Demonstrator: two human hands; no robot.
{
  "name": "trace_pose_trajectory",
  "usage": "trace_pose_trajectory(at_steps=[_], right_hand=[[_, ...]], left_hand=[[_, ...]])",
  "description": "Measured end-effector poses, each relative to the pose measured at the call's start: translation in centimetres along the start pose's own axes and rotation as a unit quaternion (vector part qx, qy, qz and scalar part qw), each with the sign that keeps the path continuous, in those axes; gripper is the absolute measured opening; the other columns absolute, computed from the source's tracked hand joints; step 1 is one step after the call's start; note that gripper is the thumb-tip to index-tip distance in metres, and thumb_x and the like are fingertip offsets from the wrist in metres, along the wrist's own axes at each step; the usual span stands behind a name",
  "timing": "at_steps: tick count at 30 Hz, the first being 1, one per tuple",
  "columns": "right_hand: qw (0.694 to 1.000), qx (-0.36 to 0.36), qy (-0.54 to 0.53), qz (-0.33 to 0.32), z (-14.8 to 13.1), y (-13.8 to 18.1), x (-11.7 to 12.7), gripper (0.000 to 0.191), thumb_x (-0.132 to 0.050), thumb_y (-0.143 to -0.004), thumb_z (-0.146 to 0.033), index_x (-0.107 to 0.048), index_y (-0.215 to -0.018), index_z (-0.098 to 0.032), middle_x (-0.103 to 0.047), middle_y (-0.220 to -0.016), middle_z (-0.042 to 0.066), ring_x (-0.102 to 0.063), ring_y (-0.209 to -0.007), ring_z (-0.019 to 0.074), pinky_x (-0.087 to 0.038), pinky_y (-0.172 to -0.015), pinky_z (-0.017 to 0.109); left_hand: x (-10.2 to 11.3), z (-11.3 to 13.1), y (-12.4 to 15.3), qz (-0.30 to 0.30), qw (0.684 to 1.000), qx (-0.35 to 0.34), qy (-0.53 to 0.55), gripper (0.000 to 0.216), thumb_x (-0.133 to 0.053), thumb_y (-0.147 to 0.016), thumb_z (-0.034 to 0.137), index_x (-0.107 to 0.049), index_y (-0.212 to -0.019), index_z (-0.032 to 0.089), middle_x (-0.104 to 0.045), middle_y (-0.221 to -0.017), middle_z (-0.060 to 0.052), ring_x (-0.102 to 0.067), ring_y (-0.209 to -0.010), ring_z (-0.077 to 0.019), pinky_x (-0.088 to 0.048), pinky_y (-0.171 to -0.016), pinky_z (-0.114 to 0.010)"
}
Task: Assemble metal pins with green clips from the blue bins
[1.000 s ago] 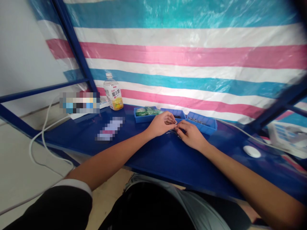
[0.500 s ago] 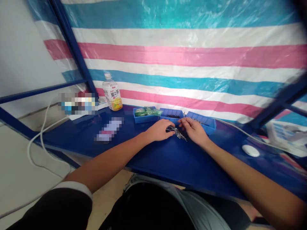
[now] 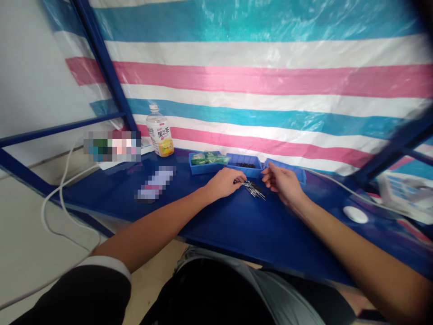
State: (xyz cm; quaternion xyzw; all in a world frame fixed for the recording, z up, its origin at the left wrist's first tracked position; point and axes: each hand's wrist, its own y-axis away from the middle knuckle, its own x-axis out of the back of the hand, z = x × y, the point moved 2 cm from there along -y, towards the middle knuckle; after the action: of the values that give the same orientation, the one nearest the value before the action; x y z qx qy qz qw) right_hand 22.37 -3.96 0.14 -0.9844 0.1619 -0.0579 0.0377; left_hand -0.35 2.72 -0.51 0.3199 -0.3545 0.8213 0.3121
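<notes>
- Pile of thin metal pieces (image 3: 255,192) lay on the blue surface (image 3: 219,221), between the two hands and in front of the middle bin (image 3: 244,173).
- Left hand (image 3: 223,183): at the pile's left end, its fingers (image 3: 238,174) curled inward there; could not tell whether they pinched a piece.
- Right hand (image 3: 286,181): just right of the pile, partly in front of the right bin (image 3: 299,174). Its fingers were half curled and loosely bunched; could not tell whether anything was held.
- Middle bin: contained small dark pieces.
- Left bin (image 3: 204,169): beside the middle one, containing green packets (image 3: 208,158).
- Bottle (image 3: 160,135): upright at the back left of the surface, yellow fruit on its label.
- White oval object (image 3: 355,215): on the surface, well right of the pile.
- Striped sheet (image 3: 237,81): hung behind the bins.
</notes>
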Motion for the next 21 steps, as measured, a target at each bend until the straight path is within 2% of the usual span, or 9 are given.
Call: trace_pose_trajectory(at_steps=[3, 5, 8, 10, 13, 18, 21], right_hand=[[0.998, 0.04, 0.036, -0.027, -0.2, 0.7, -0.6, 0.057, -0.064, -0.094, -0.075, -0.073, -0.084, -0.02, -0.072, -0.07, 0.006, -0.059, -0.05, 0.014, -0.038, -0.041, 0.024], [0.988, 0.109, 0.103, -0.039, -0.5, 1.2, -0.8, 0.054, -0.06, -0.099, -0.071, -0.074, -0.088, -0.021, -0.074, -0.075, 0.006, -0.063, -0.057, 0.0165, -0.048, -0.051, 0.028], [0.941, 0.243, 0.232, -0.028, -1.0, 1.8, -1.0, 0.038, -0.062, -0.102, -0.059, -0.075, -0.1, -0.023, -0.078, -0.093, 0.008, -0.071, -0.078, 0.0222, -0.055, -0.065, 0.034], [0.911, 0.296, 0.285, -0.031, -1.1, 1.9, -1.2, 0.029, -0.064, -0.102, -0.05, -0.075, -0.106, -0.024, -0.078, -0.1, 0.009, -0.071, -0.082, 0.0238, -0.055, -0.066, 0.035], [0.888, 0.328, 0.317, -0.064, -0.9, 1.9, -1.6, 0.02, -0.064, -0.101, -0.039, -0.074, -0.11, -0.023, -0.078, -0.1, 0.008, -0.072, -0.082, 0.0246, -0.057, -0.069, 0.038], [0.85, 0.358, 0.356, -0.15, 0.1, 1.7, -2.1, 0.015, -0.07, -0.097, -0.033, -0.077, -0.109, -0.026, -0.079, -0.109, 0.009, -0.072, -0.103, 0.0305, -0.059, -0.094, 0.05], [0.842, 0.364, 0.364, -0.161, 0.5, 1.4, -2.1, 0.016, -0.068, -0.098, -0.029, -0.079, -0.109, -0.026, -0.078, -0.112, 0.01, -0.072, -0.106, 0.0306, -0.059, -0.097, 0.05]], left_hand=[[0.1, 0.2, 0.0, 0.015, 0.999, 0.015, 0.034, 0.026, -0.067, -0.091, 0.007, -0.078, -0.112, 0.018, -0.084, -0.103, -0.006, -0.081, -0.097, -0.0199, -0.062, -0.094, -0.034], [0.2, 0.5, -0.1, 0.037, 0.998, 0.016, 0.05, 0.026, -0.067, -0.091, 0.007, -0.078, -0.112, 0.018, -0.084, -0.104, -0.007, -0.081, -0.097, -0.0199, -0.062, -0.095, -0.035], [0.5, 0.9, -0.3, 0.079, 0.994, 0.013, 0.076, 0.028, -0.067, -0.09, 0.006, -0.076, -0.115, 0.017, -0.084, -0.104, -0.008, -0.081, -0.096, -0.0193, -0.063, -0.094, -0.035], [0.6, 1.0, -0.4, 0.093, 0.991, 0.018, 0.094, 0.03, -0.067, -0.089, 0.005, -0.075, -0.116, 0.016, -0.084, -0.104, -0.008, -0.08, -0.094, -0.0185, -0.063, -0.093, -0.034], [0.6, 0.8, -0.4, 0.09, 0.99, 0.028, 0.101, 0.033, -0.065, -0.089, 0.003, -0.074, -0.118, 0.015, -0.083, -0.104, -0.009, -0.079, -0.09, -0.0174, -0.064, -0.09, -0.032], [0.4, 0.9, -0.1, 0.056, 0.998, -0.005, 0.005, 0.022, -0.068, -0.09, 0.013, -0.077, -0.109, 0.018, -0.082, -0.109, -0.008, -0.078, -0.1, -0.0221, -0.061, -0.096, -0.037], [0.2, 1.1, 0.0, 0.044, 0.999, -0.02, -0.026, 0.023, -0.065, -0.092, 0.013, -0.077, -0.11, 0.019, -0.082, -0.109, -0.007, -0.077, -0.102, -0.0227, -0.059, -0.097, -0.037]])
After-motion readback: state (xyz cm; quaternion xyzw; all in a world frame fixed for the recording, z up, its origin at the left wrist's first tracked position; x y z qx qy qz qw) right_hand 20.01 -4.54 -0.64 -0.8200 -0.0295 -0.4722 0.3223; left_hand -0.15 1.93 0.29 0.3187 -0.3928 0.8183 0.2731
